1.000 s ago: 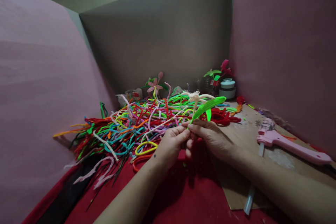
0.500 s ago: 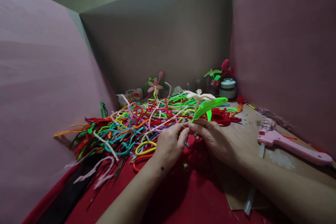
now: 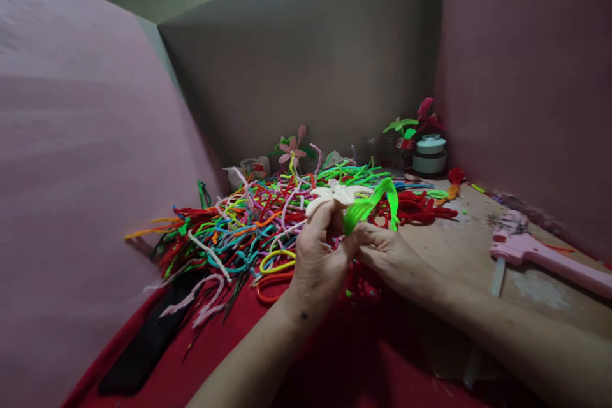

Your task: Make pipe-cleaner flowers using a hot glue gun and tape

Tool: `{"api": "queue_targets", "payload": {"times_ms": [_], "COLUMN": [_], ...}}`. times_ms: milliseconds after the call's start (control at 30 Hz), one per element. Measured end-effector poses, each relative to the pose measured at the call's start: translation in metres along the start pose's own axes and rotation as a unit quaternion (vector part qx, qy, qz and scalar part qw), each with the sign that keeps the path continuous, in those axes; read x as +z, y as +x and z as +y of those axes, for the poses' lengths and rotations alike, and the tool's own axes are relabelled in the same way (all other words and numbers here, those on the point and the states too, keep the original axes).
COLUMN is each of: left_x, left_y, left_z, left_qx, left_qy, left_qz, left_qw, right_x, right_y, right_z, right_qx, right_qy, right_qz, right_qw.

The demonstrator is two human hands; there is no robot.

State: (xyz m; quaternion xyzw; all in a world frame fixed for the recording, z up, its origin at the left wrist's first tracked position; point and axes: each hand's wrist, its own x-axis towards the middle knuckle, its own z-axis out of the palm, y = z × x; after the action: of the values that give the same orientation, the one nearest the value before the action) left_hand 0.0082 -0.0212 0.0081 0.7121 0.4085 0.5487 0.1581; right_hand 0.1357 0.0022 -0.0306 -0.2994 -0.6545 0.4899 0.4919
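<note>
A white flower [image 3: 336, 193] made of fuzzy wire is held a little right of the centre of the frame, just above the two hands. The left hand [image 3: 319, 259] is closed around the stem right under the petals; its thumb and forefinger are pressed together on the stem, and the other fingers are curled in. A green leaf [image 3: 369, 204] of the same fuzzy wire is seen beside the flower, bent in a loop to the right. Its lower end is pinched by the fingertips of the right hand [image 3: 393, 259], which touches the left hand at the thumb.

Behind the hands, across the middle of the frame, a big pile of coloured wires [image 3: 239, 226] is spread on a red cloth [image 3: 335, 363]. A pink flower [image 3: 292, 151] is standing at the back of the pile. In the upper right part, near the corner of the walls, a small jar [image 3: 429, 154] with a white lid is placed. At the right edge, a pink glue gun [image 3: 549, 259] is laid on a brown board [image 3: 459, 248].
</note>
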Motion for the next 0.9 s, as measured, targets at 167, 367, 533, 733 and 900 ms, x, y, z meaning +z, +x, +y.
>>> {"api": "queue_targets", "payload": {"times_ms": [167, 367, 533, 733, 900], "left_x": [0.003, 0.005, 0.005, 0.001, -0.002], "left_y": [0.0, -0.002, 0.001, 0.001, 0.008], "left_z": [-0.002, -0.006, -0.007, -0.003, -0.01], "left_qx": [0.018, 0.024, -0.017, -0.009, -0.057], "left_qy": [-0.002, -0.077, -0.155, -0.148, -0.187], "left_qz": [0.013, 0.059, 0.076, 0.042, 0.015], "left_qw": [1.0, 0.995, 0.985, 0.988, 0.981], "right_x": [0.002, 0.005, 0.007, 0.009, 0.008], "right_y": [-0.001, -0.005, -0.008, -0.008, -0.008], "right_z": [0.0, -0.004, -0.006, -0.006, -0.005], "right_qx": [0.005, 0.097, 0.119, 0.103, 0.118], "right_qy": [0.021, 0.12, 0.166, 0.226, 0.212], "right_qz": [-0.014, -0.041, -0.057, -0.086, -0.087], "right_qw": [1.0, 0.987, 0.977, 0.965, 0.966]}}
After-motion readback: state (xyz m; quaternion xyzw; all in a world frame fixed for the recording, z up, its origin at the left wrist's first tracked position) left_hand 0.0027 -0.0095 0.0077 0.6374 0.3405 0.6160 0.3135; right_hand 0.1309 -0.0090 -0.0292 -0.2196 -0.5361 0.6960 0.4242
